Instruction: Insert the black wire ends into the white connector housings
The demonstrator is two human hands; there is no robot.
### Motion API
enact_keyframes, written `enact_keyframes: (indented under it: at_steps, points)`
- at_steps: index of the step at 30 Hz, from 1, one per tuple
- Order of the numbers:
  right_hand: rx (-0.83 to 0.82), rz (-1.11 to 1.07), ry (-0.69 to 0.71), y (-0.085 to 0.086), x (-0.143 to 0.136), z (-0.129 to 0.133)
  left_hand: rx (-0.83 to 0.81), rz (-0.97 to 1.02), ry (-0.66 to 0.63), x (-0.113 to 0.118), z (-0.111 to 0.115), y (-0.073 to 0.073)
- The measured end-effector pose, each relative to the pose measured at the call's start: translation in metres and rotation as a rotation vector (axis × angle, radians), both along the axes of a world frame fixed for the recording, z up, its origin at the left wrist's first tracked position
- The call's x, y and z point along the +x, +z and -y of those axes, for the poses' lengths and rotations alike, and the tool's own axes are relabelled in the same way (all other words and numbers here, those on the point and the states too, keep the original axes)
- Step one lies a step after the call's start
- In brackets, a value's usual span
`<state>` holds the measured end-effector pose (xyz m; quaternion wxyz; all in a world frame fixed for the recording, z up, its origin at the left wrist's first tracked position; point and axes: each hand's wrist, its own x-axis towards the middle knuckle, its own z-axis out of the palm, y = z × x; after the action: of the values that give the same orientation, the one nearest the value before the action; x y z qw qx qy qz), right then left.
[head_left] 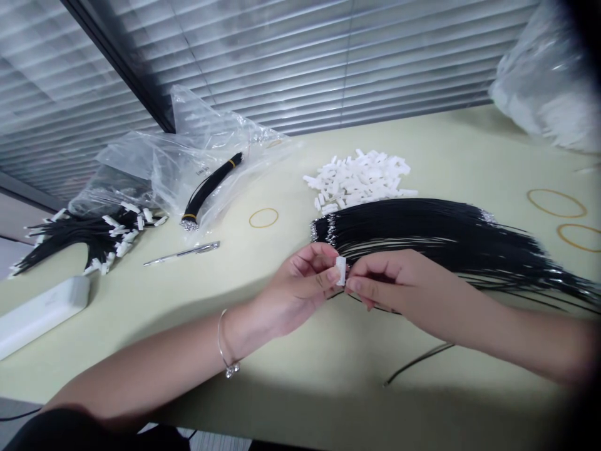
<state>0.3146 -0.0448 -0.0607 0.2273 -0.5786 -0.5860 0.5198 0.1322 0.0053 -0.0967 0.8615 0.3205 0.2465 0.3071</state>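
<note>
Between the thumb and fingers of my left hand (303,288) is a small white plastic connector housing (340,271). My right hand (399,282) is pinched right beside the housing, at its right side; a thin black wire (417,361) hangs below this hand, and its fingertips hide what they grip. Just behind both hands lies a large bundle of black wires (422,228) with silvery metal ends. Beyond that bundle sits a heap of white connector housings (359,178).
Finished-looking wires with white connectors (117,232) lie at the left, near a white case (44,313). A pen (182,252), a banded wire bundle (211,191) on a clear plastic bag (159,156), rubber bands (263,218) and another bag (554,81) are on the table (282,401).
</note>
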Motion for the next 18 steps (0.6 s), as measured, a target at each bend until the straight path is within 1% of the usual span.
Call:
enact_keyframes:
  at_steps: [2,4,7,10,12,18]
  points:
    - [-0.138,-0.159,-0.055,-0.003,0.001,-0.001,0.016,-0.019,0.024,0.001,0.0,0.0]
    - [-0.238,-0.326,-0.107,-0.005,0.002,-0.003,0.024,-0.029,0.05,0.001,-0.001,0.001]
    - [-0.331,-0.469,-0.109,-0.007,0.007,-0.005,0.0,-0.019,0.042,0.0,-0.001,0.0]
    - [-0.393,-0.515,-0.042,-0.007,0.01,-0.006,-0.02,0.003,0.003,-0.001,-0.001,-0.001]
    - [-0.393,-0.518,-0.007,-0.007,0.011,-0.006,-0.02,0.01,-0.012,-0.002,-0.001,-0.001]
    - [-0.352,-0.438,-0.001,-0.004,0.009,-0.007,-0.032,-0.001,-0.026,-0.002,-0.001,0.002]
